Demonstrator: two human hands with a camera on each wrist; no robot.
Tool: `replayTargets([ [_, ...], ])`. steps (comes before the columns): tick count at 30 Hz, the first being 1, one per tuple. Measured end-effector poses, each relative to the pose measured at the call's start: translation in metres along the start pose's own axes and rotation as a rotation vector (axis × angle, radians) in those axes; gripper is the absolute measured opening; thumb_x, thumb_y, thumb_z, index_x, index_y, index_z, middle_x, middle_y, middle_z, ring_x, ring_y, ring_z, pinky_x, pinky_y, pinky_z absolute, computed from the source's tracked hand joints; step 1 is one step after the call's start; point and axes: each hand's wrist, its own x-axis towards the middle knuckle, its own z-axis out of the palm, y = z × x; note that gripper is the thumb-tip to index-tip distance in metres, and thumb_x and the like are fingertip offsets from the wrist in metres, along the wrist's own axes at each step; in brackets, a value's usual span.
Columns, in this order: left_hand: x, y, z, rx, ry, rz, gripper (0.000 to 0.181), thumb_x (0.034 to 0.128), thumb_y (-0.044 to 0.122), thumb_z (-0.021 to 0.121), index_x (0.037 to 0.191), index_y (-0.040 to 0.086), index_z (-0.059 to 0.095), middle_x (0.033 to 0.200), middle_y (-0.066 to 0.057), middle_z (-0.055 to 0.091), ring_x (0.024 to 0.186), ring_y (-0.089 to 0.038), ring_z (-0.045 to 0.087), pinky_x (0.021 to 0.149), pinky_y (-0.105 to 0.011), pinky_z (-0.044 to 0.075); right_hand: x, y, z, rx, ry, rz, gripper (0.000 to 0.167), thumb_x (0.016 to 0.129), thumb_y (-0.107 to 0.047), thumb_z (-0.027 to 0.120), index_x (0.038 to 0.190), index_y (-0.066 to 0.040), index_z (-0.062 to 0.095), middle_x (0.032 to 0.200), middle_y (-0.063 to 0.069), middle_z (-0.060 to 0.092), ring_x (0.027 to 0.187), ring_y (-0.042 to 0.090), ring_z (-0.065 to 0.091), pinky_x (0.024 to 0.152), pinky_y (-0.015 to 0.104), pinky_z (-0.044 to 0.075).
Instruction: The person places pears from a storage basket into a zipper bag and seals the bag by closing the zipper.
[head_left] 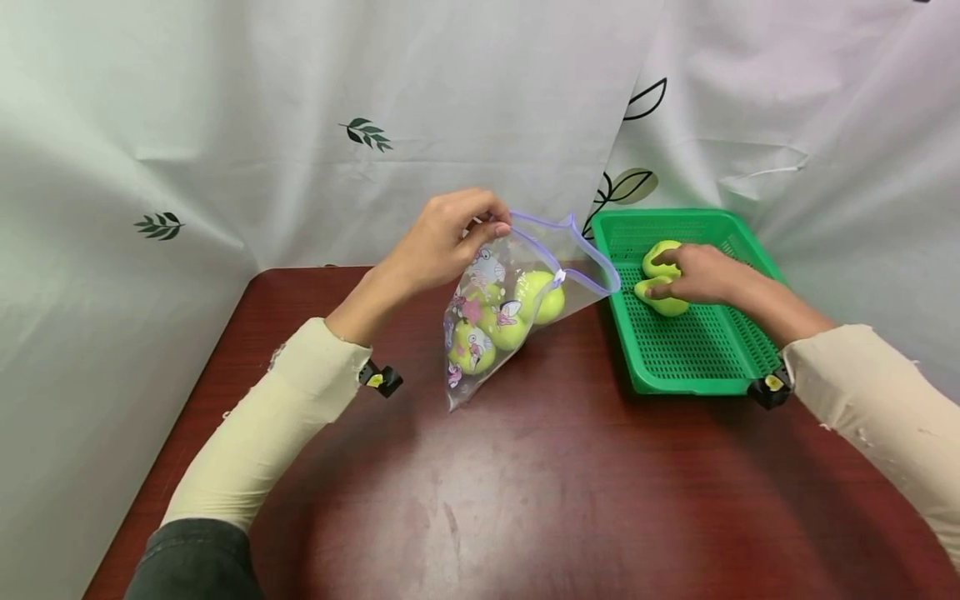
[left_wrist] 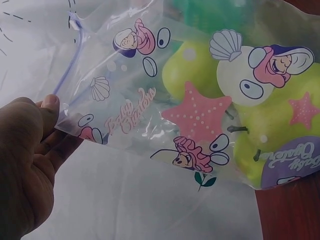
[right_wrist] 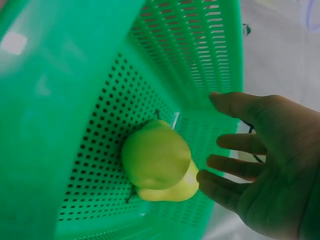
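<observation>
My left hand (head_left: 450, 233) pinches the purple-edged rim of a clear printed bag (head_left: 480, 267), which hangs tilted with several green pears (head_left: 538, 297) inside. In the left wrist view the thumb and fingers of my left hand (left_wrist: 30, 150) hold the bag (left_wrist: 130, 120) at a corner by the zip. My right hand (head_left: 701, 275) is over the green basket (head_left: 645, 379), above two pears (head_left: 663, 298). The right wrist view shows my right hand (right_wrist: 270, 160) with fingers spread beside the two pears (right_wrist: 156, 156), a gap between them.
The basket stands at the right back of the dark red table (head_left: 480, 500). A white curtain (head_left: 285, 108) with leaf prints hangs behind and at both sides. A dark band with a small camera sits on each wrist.
</observation>
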Motion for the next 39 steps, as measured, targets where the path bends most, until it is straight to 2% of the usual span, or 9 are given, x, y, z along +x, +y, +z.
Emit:
replayTargets([
  [9,0.008,-0.006,0.0,0.018,-0.023,0.008,0.008,0.1077,0.005,0.076,0.104,-0.002,0.076,0.102,-0.015,0.078,0.09,-0.024,0.067,0.085,-0.033,0.057,0.006,0.009,0.006,-0.043,-0.022,-0.02,0.07,0.102,-0.029,0.082,0.149,0.016,0.059,0.14,0.046,0.066,0.135,0.069,0.058,0.116,0.077,0.048],
  [16,0.014,-0.012,0.004,0.021,-0.049,0.024,0.007,0.1077,0.004,0.075,0.105,-0.002,0.075,0.105,-0.015,0.078,0.093,-0.024,0.067,0.086,-0.033,0.056,0.009,0.013,0.011,-0.075,-0.107,-0.016,0.075,0.098,-0.028,0.085,0.151,0.018,0.056,0.144,0.05,0.059,0.138,0.069,0.054,0.117,0.078,0.047],
  [20,0.015,-0.014,0.005,0.017,-0.046,0.033,0.007,0.1079,0.004,0.075,0.105,-0.002,0.075,0.105,-0.015,0.078,0.093,-0.024,0.067,0.086,-0.032,0.056,0.008,0.012,0.011,-0.082,-0.143,-0.012,0.078,0.098,-0.028,0.086,0.152,0.018,0.054,0.146,0.05,0.056,0.139,0.068,0.054,0.116,0.077,0.048],
  [25,0.015,-0.015,0.003,0.016,-0.03,0.05,0.008,0.108,0.005,0.075,0.104,-0.002,0.074,0.104,-0.016,0.078,0.091,-0.025,0.067,0.084,-0.032,0.055,0.005,0.013,0.009,-0.088,-0.15,-0.029,0.075,0.097,-0.026,0.087,0.149,0.017,0.057,0.143,0.048,0.058,0.135,0.067,0.057,0.112,0.075,0.051],
  [32,0.019,-0.015,0.0,0.036,-0.026,0.061,0.008,0.1085,0.004,0.074,0.103,-0.002,0.074,0.102,-0.016,0.078,0.09,-0.026,0.066,0.082,-0.032,0.052,0.001,0.014,0.008,-0.101,-0.164,-0.049,0.063,0.094,-0.021,0.09,0.137,0.014,0.061,0.123,0.034,0.07,0.118,0.055,0.068,0.101,0.069,0.057],
  [39,0.026,-0.02,-0.003,0.054,-0.006,0.05,0.008,0.108,0.002,0.074,0.102,-0.004,0.074,0.102,-0.017,0.077,0.089,-0.027,0.065,0.082,-0.031,0.051,-0.004,0.013,0.013,-0.107,-0.164,-0.069,0.052,0.089,-0.011,0.093,0.124,0.008,0.061,0.11,0.027,0.07,0.103,0.044,0.068,0.092,0.062,0.058],
])
